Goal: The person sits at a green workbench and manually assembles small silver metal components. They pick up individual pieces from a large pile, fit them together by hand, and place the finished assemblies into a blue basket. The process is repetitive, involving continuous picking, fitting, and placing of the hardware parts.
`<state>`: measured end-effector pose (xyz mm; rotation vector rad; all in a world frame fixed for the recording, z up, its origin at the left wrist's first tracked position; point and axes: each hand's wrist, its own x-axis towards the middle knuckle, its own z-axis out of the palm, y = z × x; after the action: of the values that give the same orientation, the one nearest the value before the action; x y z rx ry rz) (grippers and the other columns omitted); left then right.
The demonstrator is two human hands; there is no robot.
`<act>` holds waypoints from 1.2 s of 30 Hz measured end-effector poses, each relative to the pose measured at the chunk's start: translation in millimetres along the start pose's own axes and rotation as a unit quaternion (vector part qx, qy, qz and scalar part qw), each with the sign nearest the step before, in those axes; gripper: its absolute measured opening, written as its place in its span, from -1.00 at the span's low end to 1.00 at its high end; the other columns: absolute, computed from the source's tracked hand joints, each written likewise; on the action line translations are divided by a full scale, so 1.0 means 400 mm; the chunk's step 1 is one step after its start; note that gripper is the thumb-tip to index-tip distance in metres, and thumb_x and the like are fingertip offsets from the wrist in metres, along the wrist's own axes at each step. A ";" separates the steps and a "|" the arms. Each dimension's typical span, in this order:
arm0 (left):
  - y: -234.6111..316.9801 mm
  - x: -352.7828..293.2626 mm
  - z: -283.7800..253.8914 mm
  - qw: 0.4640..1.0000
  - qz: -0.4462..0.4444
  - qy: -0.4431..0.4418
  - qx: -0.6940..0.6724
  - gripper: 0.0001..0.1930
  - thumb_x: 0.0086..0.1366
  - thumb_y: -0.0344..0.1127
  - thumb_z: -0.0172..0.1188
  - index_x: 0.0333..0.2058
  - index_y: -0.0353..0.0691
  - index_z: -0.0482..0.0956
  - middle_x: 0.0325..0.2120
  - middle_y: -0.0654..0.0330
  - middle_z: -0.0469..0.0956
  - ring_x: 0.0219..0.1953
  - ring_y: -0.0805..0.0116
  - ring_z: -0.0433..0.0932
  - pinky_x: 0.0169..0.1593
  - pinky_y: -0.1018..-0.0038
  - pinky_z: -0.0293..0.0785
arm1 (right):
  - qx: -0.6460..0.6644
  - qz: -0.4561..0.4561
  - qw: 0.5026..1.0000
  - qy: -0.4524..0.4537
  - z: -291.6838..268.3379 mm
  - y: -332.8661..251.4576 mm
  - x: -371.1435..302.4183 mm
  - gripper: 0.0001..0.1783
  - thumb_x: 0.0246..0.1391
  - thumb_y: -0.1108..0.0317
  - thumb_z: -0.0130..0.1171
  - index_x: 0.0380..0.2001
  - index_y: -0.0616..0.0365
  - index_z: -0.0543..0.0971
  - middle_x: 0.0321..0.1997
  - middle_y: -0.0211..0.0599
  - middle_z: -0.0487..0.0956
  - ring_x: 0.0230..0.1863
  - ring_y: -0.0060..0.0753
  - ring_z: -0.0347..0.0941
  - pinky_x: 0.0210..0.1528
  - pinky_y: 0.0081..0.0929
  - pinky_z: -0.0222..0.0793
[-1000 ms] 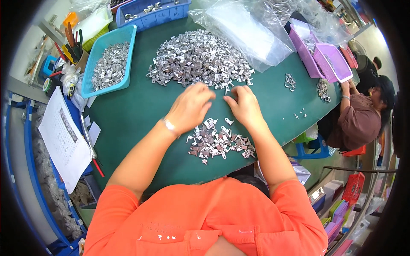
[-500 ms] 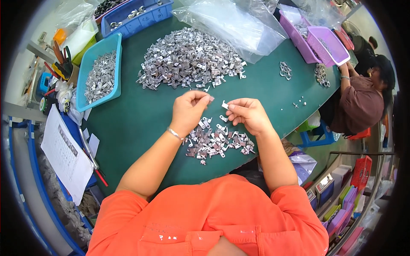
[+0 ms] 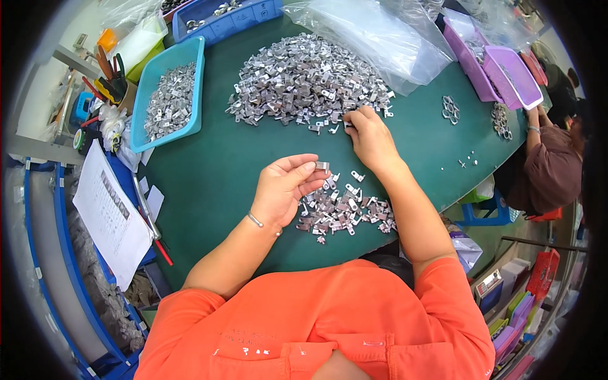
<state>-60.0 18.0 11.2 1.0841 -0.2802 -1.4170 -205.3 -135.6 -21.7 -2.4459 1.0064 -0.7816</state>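
Observation:
A small silver metal bracket (image 3: 322,166) is pinched between the thumb and fingers of my left hand (image 3: 288,183), just above the near pile of like brackets (image 3: 345,212). My right hand (image 3: 372,140) reaches to the near right edge of the large heap of metal brackets (image 3: 304,79). Its fingers close on a small metal bracket (image 3: 348,124), mostly hidden by the fingertips. Some loose brackets lie along the heap's near edge, beside those fingertips.
A turquoise basket (image 3: 136,107) of metal parts stands left, a blue bin (image 3: 234,24) behind it. Clear plastic bags (image 3: 386,44) lie at the back. Right are purple baskets (image 3: 525,98) and metal rings (image 3: 450,109). A co-worker (image 3: 548,164) sits at the right edge.
My right hand has moved from the near pile away to the large heap's edge. My left hand, still pinching a bracket, has come slightly nearer. The whole view has shifted.

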 end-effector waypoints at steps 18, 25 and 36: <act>-0.008 -0.034 -0.018 0.944 0.117 -0.091 0.295 -0.84 0.14 -0.58 0.23 -0.26 -0.39 0.55 -0.32 0.23 0.49 -0.31 0.55 0.50 -0.21 0.64 0.47 | 0.762 0.286 0.563 -0.143 -0.090 -0.016 -0.151 -0.79 0.13 0.42 0.14 -0.17 0.26 0.51 -0.31 -0.25 0.58 -0.36 -0.51 0.52 -0.41 -0.61 0.45; -0.025 -0.038 0.021 0.931 0.123 -0.102 0.329 -0.74 0.13 -0.58 0.24 -0.17 -0.34 0.50 -0.37 0.28 0.50 -0.36 0.59 0.50 -0.27 0.67 0.49 | 0.379 0.114 0.903 -0.168 -0.106 -0.104 -0.136 -0.90 0.02 0.53 0.15 -0.36 0.22 0.61 -0.39 -0.29 0.58 -0.38 -0.39 0.51 -0.35 -0.49 0.44; 0.011 0.123 0.026 0.718 0.391 -0.052 0.574 -0.70 0.05 -0.53 0.23 -0.18 -0.27 0.51 -0.37 0.16 0.44 -0.55 0.39 0.43 -0.41 0.49 0.40 | 0.210 0.155 0.964 -0.054 -0.018 0.004 -0.029 -0.78 -0.03 0.53 0.21 -0.24 0.23 0.55 -0.36 -0.23 0.57 -0.36 -0.34 0.53 -0.30 -0.47 0.46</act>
<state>-54.3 -30.7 -1.5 1.5463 -1.6571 -0.3900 -217.4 -129.0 -21.0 -1.8938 1.0273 -0.6664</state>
